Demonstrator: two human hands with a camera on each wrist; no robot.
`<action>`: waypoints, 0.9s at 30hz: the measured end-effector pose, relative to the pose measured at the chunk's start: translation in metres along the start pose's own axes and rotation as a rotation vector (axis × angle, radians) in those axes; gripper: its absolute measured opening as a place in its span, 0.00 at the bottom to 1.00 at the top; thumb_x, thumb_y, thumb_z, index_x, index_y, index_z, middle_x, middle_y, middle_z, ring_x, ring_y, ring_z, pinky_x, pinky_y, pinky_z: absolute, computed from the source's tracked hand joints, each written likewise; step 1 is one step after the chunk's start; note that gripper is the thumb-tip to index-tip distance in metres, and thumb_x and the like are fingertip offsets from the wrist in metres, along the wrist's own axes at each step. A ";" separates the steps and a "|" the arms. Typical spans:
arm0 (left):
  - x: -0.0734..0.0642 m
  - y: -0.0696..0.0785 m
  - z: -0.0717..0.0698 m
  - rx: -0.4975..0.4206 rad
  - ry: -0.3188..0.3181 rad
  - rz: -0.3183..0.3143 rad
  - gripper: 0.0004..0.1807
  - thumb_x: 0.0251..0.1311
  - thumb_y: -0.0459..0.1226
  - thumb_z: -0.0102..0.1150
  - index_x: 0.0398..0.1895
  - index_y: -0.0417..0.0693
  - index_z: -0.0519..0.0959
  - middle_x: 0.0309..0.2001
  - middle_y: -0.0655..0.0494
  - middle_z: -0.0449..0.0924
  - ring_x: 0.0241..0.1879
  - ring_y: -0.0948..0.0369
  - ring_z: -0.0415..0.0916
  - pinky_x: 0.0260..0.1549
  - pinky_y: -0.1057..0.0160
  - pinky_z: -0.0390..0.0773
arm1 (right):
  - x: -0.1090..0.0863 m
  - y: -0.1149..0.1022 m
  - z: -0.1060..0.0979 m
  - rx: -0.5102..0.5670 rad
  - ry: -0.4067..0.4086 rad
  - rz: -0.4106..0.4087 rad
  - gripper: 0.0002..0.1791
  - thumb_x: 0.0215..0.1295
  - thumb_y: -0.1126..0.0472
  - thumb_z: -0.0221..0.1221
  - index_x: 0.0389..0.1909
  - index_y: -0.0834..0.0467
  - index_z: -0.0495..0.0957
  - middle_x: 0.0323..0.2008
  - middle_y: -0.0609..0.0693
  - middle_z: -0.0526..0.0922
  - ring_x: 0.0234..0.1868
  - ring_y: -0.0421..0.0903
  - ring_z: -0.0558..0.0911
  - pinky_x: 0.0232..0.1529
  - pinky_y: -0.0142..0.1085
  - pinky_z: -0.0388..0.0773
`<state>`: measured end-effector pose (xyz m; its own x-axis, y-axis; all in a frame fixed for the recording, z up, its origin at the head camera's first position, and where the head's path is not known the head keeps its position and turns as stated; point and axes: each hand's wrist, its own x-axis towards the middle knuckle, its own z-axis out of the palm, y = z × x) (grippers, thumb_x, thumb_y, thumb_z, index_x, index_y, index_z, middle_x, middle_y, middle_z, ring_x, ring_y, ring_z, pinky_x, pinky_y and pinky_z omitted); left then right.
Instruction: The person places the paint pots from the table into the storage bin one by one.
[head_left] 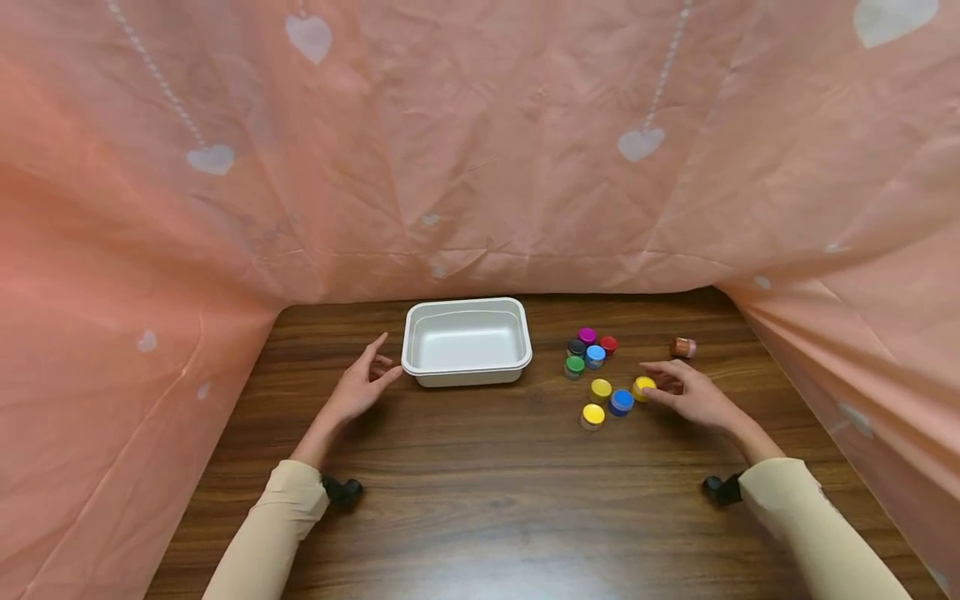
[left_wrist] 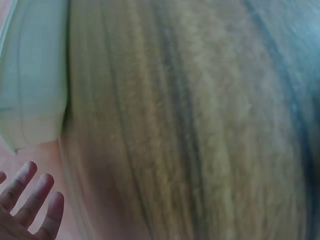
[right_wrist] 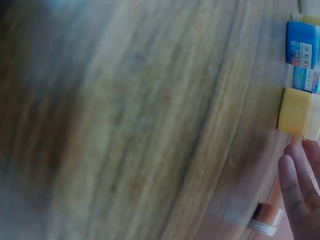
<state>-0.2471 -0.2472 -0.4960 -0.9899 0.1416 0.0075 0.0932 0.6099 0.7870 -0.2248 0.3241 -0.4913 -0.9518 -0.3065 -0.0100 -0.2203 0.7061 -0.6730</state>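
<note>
Fingers point(right_wrist: 294, 185) of right hand point(head_left: 693, 398): apart, at a yellow paint jar point(head_left: 643, 387); contact unclear.
Fingers of left hand point(head_left: 358, 390): apart, just beside one white plastic tub point(head_left: 468, 379).
Tub: work looks barely begun; all ten jars outstanding, outside it on the bench point(head_left: 487, 467).
Jars: three yellow, two blue point(head_left: 621, 402), one each green point(head_left: 574, 365), black point(head_left: 576, 347), magenta point(head_left: 587, 335), red point(head_left: 608, 343), brown point(head_left: 682, 347).

From here I see a small yellow jar point(head_left: 642, 388) upright on the worktop point(head_left: 480, 467), right of a rectangular white tray point(head_left: 467, 379).
</note>
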 end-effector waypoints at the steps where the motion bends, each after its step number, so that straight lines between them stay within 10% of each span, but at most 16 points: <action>1: 0.001 0.000 0.003 0.007 0.005 0.005 0.42 0.73 0.49 0.61 0.84 0.54 0.53 0.61 0.39 0.78 0.60 0.44 0.78 0.59 0.43 0.76 | 0.000 0.001 0.001 -0.008 -0.006 0.007 0.28 0.75 0.53 0.62 0.69 0.65 0.74 0.60 0.64 0.79 0.56 0.59 0.81 0.56 0.53 0.79; 27: 0.002 0.023 0.018 -0.121 0.003 0.099 0.35 0.74 0.35 0.58 0.79 0.36 0.59 0.55 0.33 0.78 0.55 0.42 0.78 0.49 0.57 0.76 | 0.005 0.005 0.005 -0.041 -0.039 -0.025 0.22 0.75 0.59 0.62 0.64 0.64 0.77 0.60 0.64 0.81 0.56 0.58 0.80 0.59 0.59 0.77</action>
<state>-0.2450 -0.2183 -0.4889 -0.9768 0.1943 0.0905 0.1772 0.4949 0.8507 -0.2292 0.3229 -0.4982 -0.9372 -0.3480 -0.0229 -0.2530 0.7233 -0.6425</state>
